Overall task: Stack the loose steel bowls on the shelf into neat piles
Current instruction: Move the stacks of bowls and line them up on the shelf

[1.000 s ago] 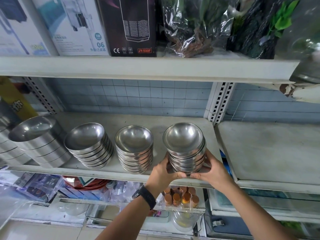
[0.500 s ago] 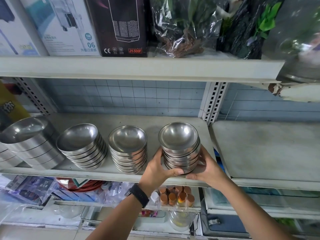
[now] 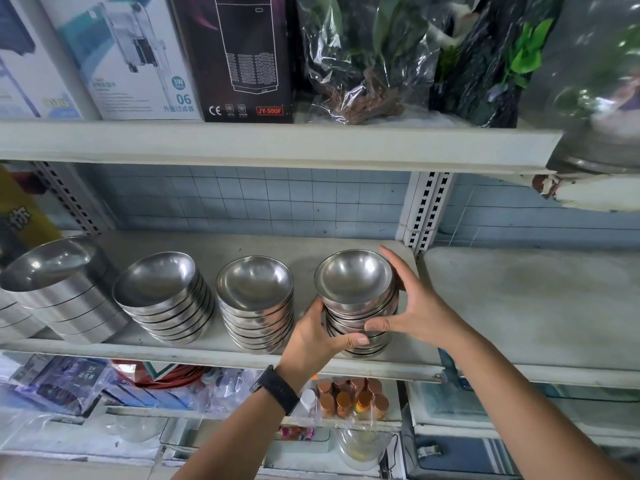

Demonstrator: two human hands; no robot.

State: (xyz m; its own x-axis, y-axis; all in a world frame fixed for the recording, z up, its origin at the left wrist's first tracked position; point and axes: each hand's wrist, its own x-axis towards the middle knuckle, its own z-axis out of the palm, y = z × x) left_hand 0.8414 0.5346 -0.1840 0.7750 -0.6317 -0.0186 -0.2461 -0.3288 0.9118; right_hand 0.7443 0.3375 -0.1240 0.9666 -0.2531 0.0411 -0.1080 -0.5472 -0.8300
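Several piles of nested steel bowls stand in a row on the grey shelf. My two hands enclose the rightmost pile near the shelf's front edge. My left hand wraps its left side, thumb lying across the lower bowls at the front. My right hand cups the right side, thumb on the front and fingers reaching up past the top bowl's rim. The top bowl sits slightly askew on the pile. To the left stand a second pile, a tilted third pile and a pile of larger straight-walled bowls.
A slotted upright post bounds the shelf just right of the held pile, with a bare neighbouring shelf board beyond. The shelf above carries boxes and bagged plants. Below lie packets, copper-capped bottles and glass bowls.
Both hands have moved up the rightmost pile. My right fingers have stretched up to the top bowl's rim and my left thumb has come across the front. The pile stays on the shelf.
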